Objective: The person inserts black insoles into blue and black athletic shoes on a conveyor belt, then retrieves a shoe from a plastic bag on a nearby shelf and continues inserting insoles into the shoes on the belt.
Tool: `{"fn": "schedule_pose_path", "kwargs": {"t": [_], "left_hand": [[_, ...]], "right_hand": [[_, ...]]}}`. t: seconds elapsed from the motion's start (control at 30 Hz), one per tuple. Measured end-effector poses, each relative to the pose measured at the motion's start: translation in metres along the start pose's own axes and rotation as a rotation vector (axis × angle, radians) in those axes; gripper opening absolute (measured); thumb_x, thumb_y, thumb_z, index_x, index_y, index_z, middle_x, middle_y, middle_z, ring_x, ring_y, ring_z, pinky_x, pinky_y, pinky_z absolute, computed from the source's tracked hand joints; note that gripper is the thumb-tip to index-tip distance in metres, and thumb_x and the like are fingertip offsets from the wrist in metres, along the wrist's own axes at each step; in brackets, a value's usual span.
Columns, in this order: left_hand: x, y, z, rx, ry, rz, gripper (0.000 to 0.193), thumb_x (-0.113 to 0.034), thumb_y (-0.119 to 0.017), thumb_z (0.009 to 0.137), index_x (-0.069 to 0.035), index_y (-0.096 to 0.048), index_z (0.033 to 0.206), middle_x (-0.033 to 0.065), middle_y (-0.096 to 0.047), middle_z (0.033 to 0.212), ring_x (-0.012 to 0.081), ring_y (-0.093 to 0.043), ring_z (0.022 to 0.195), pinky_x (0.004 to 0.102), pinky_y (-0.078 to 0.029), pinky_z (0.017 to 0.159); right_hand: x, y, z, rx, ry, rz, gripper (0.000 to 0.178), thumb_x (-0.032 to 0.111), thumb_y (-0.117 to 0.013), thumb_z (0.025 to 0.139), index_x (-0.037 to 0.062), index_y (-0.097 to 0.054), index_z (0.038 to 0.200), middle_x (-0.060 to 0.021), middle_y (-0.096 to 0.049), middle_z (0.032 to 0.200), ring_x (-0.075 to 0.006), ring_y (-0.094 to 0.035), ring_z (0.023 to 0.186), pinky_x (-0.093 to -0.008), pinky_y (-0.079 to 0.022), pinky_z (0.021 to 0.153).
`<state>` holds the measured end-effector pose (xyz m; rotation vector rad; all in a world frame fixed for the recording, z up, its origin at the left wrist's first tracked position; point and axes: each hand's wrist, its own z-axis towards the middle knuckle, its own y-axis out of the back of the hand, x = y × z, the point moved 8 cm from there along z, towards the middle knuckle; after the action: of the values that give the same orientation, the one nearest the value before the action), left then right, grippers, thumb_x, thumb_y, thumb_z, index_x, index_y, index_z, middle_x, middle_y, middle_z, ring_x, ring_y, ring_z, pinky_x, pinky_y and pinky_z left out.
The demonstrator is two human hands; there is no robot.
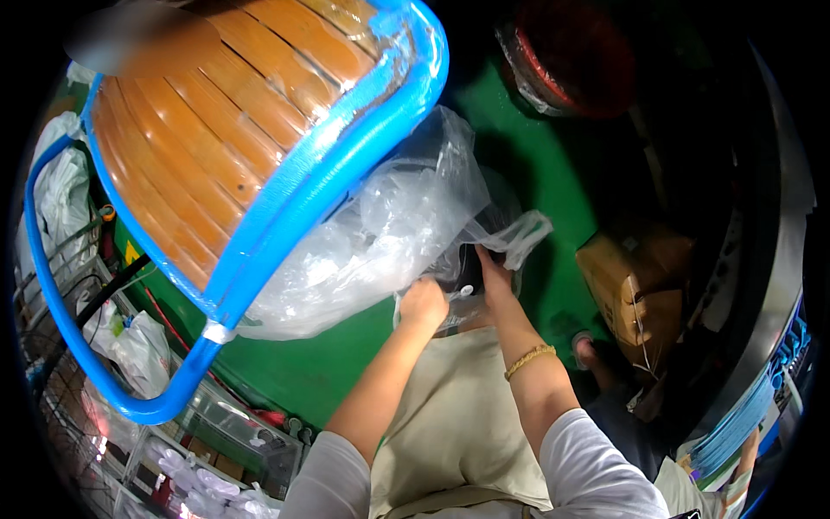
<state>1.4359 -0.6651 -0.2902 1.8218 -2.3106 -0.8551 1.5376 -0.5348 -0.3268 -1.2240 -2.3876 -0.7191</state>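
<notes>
My left hand (424, 304) is closed in a fist at the rim of a clear plastic bag (462, 313), gripping its edge. Beside it, my right hand (494, 275) reaches in at the bag's mouth, against a black item (458, 275) with a white round spot. Film and the black item hide most of the right hand's fingers. Loose, bunched film (523, 238) rises just beyond that hand. Directly ahead lies a large clear plastic sack (372, 229) filled with pale translucent pieces, whose kind I cannot make out.
A chair with a wooden slat seat (233, 112) and blue tubular frame (303, 190) looms at upper left. Wire racks with white bags (143, 346) stand at left. A red bucket-like container (571, 65), brown carton (640, 277) and another person's foot (586, 348) are rightward, over green floor (320, 372).
</notes>
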Motion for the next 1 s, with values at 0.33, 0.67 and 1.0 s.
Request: {"fn": "schedule_pose_path", "kwargs": {"t": [0.33, 0.67, 1.0], "left_hand": [[0.146, -0.023, -0.007, -0.920, 0.445, -1.192, 0.016, -0.014, -0.049, 0.085, -0.001, -0.050, 0.094, 0.0127, -0.059, 0.066, 0.0183, -0.053, 0.054, 0.0302, -0.042, 0.049], [0.076, -0.033, 0.033, -0.164, 0.132, -0.852, 0.059, -0.045, -0.053, 0.079, -0.002, -0.048, 0.118, 0.0212, -0.047, 0.121, 0.0292, -0.048, 0.109, 0.0372, -0.037, 0.089], [0.128, -0.070, 0.088, 0.431, 0.041, -0.993, 0.069, -0.049, -0.059, 0.075, -0.006, -0.041, 0.126, 0.0182, -0.041, 0.128, 0.0284, -0.040, 0.116, 0.0366, -0.032, 0.096]], "right_hand": [[-0.039, -0.024, 0.024, 0.296, -0.141, 0.023, 0.070, 0.043, -0.067, 0.071, 0.0057, -0.043, 0.125, -0.0049, -0.047, 0.124, -0.0196, -0.048, 0.107, -0.0334, -0.037, 0.092], [-0.089, -0.024, 0.055, 0.390, -0.382, 0.478, 0.063, 0.039, -0.066, 0.073, 0.0046, -0.045, 0.122, -0.0067, -0.053, 0.118, -0.0214, -0.050, 0.106, -0.0352, -0.036, 0.094], [-0.154, -0.027, 0.071, 0.330, -0.471, 0.633, 0.052, 0.030, -0.068, 0.072, 0.0046, -0.051, 0.114, -0.0085, -0.058, 0.104, -0.0264, -0.054, 0.095, -0.0404, -0.044, 0.086]]}}
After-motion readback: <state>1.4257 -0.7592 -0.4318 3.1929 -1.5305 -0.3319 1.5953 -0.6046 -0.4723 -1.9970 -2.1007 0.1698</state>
